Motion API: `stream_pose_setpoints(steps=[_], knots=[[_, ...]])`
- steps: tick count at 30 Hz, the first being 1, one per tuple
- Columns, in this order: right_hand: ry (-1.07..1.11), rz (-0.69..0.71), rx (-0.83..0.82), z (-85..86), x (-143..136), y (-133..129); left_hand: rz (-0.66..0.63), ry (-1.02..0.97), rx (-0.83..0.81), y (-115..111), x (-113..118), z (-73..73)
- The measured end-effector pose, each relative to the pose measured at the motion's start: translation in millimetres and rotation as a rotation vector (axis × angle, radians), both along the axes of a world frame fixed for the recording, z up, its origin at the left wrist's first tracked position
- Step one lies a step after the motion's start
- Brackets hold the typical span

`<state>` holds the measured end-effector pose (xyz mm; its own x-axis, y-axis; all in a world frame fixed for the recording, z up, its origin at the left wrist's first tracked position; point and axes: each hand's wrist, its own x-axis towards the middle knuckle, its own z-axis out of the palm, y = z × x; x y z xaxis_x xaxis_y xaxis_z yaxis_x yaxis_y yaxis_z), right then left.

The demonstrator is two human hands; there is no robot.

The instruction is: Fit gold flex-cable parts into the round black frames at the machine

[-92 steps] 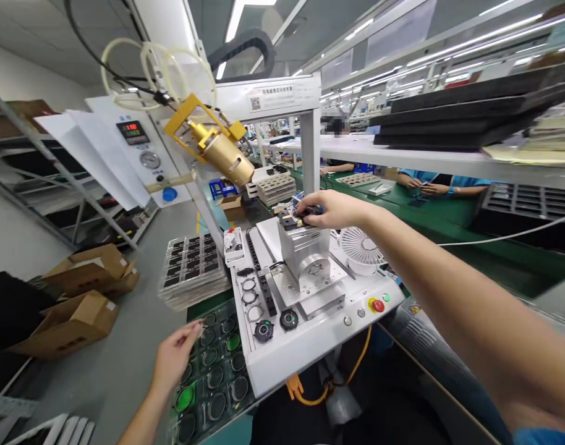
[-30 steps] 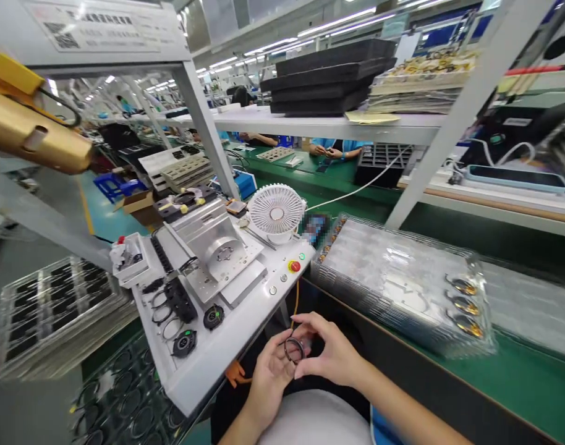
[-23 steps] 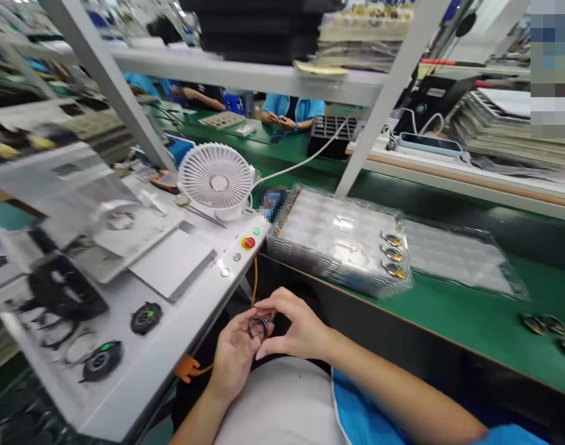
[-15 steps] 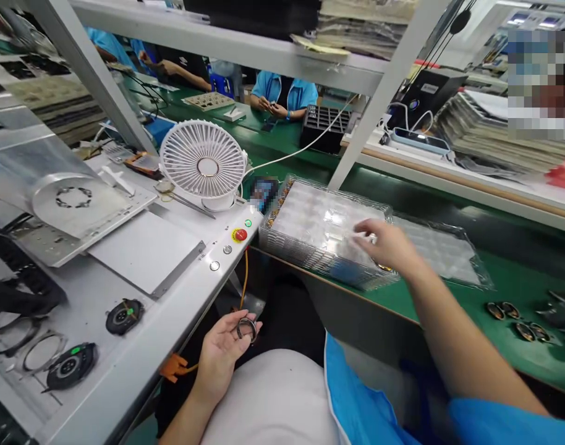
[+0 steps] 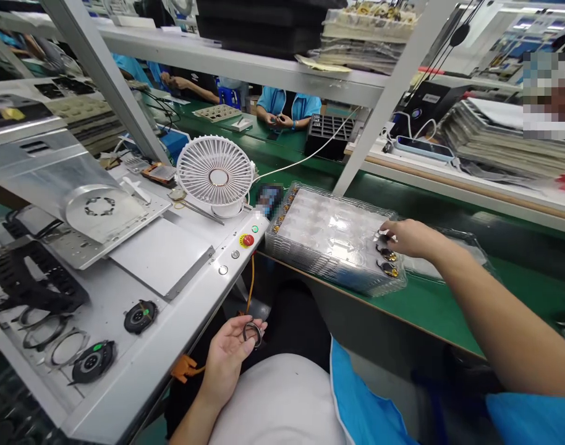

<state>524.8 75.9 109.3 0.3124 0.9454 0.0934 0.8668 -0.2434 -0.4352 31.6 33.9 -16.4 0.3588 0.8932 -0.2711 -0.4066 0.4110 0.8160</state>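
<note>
Near my lap, my left hand holds a dark metal ring between thumb and fingers. My right hand reaches over the right end of a stack of clear plastic trays, its fingertips pinched at a small dark part in the top tray. Two more small dark and gold parts lie in that same edge column, nearer to me. White film-like pockets cover the tray's middle, and more gold parts line its left edge.
On the left white bench are a metal fixture, round black modules, loose rings and a red button. A white fan stands behind. Another clear tray lies right. A person sits across.
My right hand has moved right to the tray's end column, uncovering parts there. The view has shifted a little. My left hand still holds the ring.
</note>
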Motion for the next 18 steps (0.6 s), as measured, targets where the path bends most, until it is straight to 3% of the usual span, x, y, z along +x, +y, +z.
stream_pose_setpoints(steps=[2, 4, 7, 9, 12, 15, 18], knots=[[0.037, -0.024, 0.024, 1.8, -12, -6, -0.009, -0.022, -0.003, -1, 0, 1.4], [0.162, 0.004, 0.064, -3.3, -45, -12, -0.036, -0.029, 0.012, -3, 1, 4.4], [0.683, 0.183, 0.113, -24.1, -135, -19, -0.134, -0.034, 0.095, -5, 5, 13.9], [1.066, 0.304, 0.043, -40.1, -206, -23, -0.205, -0.061, 0.181, -5, 6, 22.7], [1.353, 0.366, -0.072, -57.2, -288, -28, -0.229, -0.082, 0.283, -4, -1, 34.9], [1.224, 0.409, 0.001, -65.3, -322, -27, -0.187, -0.047, 0.302, -6, -15, 41.7], [0.91, 0.582, 0.199, -68.2, -323, -22, -0.175, -0.037, 0.284, -9, -27, 42.6]])
